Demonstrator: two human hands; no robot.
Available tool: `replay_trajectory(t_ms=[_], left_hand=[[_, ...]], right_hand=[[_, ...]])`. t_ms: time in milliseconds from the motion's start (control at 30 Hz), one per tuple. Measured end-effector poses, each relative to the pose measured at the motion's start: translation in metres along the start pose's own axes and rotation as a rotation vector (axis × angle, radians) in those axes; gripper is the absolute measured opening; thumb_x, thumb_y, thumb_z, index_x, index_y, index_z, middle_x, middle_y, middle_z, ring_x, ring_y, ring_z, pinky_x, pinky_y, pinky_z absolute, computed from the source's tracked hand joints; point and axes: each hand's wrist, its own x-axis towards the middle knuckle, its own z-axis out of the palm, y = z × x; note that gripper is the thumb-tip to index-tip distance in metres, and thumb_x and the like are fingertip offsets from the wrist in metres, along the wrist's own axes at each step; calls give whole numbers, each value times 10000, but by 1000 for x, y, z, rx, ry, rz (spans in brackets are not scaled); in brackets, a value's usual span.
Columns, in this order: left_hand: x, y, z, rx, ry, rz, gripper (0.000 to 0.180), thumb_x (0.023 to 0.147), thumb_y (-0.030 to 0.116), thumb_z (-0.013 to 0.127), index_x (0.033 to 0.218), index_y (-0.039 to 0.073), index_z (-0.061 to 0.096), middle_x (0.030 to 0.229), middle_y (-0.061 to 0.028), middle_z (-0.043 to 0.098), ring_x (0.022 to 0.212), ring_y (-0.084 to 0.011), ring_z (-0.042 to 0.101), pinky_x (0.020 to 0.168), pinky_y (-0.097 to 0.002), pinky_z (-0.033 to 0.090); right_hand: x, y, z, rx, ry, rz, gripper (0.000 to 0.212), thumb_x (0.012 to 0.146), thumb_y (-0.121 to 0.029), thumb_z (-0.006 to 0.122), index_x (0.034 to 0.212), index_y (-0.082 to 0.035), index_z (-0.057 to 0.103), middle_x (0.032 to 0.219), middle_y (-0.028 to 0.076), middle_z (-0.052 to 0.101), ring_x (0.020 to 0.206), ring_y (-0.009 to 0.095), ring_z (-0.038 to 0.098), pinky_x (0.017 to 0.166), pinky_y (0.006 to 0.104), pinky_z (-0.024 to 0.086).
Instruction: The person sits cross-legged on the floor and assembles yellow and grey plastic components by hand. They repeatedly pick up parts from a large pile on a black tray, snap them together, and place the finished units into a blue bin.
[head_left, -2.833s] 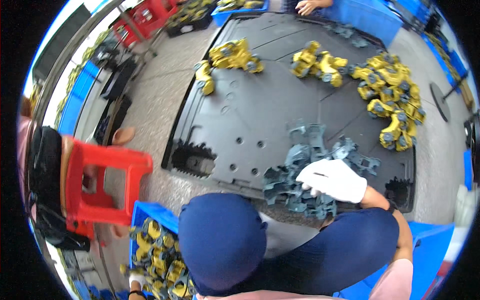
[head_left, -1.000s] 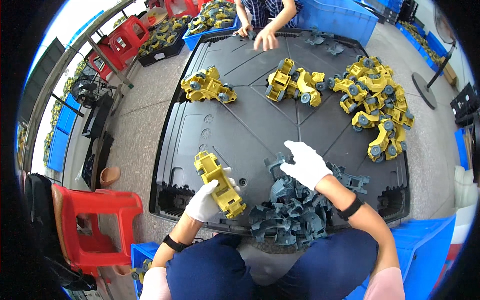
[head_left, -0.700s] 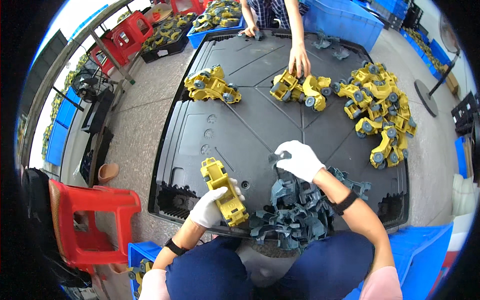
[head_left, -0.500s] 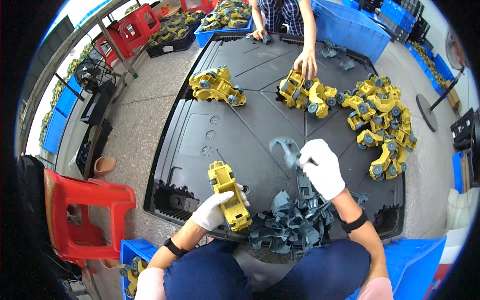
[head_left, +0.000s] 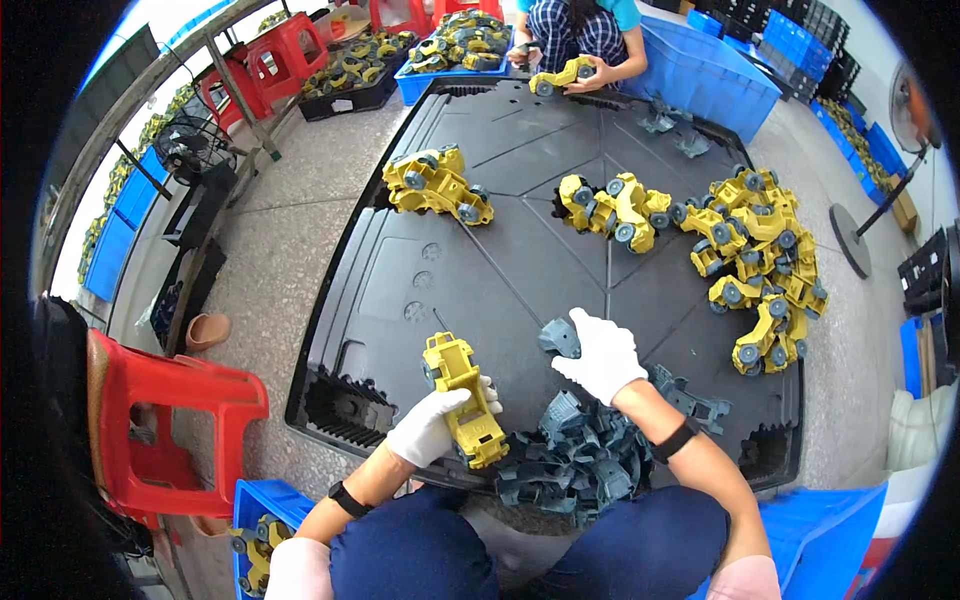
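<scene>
In my left hand [head_left: 425, 428], gloved in white, is a yellow toy truck body [head_left: 463, 395] with dark wheels, tilted lengthwise above the near edge of the black table [head_left: 470, 270]. My right hand [head_left: 603, 358], also gloved, pinches a small grey plastic toy part [head_left: 560, 338] between thumb and fingers, a short way right of the truck. Below it lies a heap of similar grey plastic parts [head_left: 585, 455] along the table's near edge, some of it behind my right forearm.
Yellow toy trucks [head_left: 765, 250] are piled at the table's right, with smaller groups at the middle [head_left: 620, 212] and left [head_left: 437, 187]. Across the table a co-worker holds a toy truck [head_left: 562, 76]. A red stool [head_left: 180, 385] stands left; blue bins [head_left: 820, 530] flank my legs.
My right hand has come left and slightly nearer with the grey part. My left hand keeps hold of the truck body, barely moving. The co-worker has lifted a yellow truck toward themselves.
</scene>
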Motion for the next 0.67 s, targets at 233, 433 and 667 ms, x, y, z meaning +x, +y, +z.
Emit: replay_trajectory(t_ms=[233, 433, 667], left_hand=[[-2, 11, 12, 196, -8, 144, 515, 785, 71, 752, 1247, 77, 525, 1178, -67, 609, 1198, -248, 559, 1043, -428, 427], [5, 18, 40, 599, 94, 230, 545, 737, 80, 801, 1218, 95, 545, 1170, -31, 601, 1126, -176, 562, 998, -352, 434], [30, 10, 50, 1306, 116, 524, 559, 791, 240, 757, 1290, 110, 542, 1256, -89, 574, 1246, -238, 500, 1113, -375, 325]], right_hand=[[-14, -36, -32, 612, 107, -141, 644, 758, -178, 768, 1336, -63, 509, 1084, 161, 620, 910, 294, 649, 849, 385, 511], [-37, -61, -69, 670, 130, -336, 590, 800, -235, 782, 1298, -32, 539, 980, 127, 610, 663, 151, 647, 627, 308, 542], [-52, -57, -90, 540, 144, -331, 601, 797, -279, 788, 1305, -66, 549, 982, 140, 643, 766, 220, 671, 720, 325, 541]])
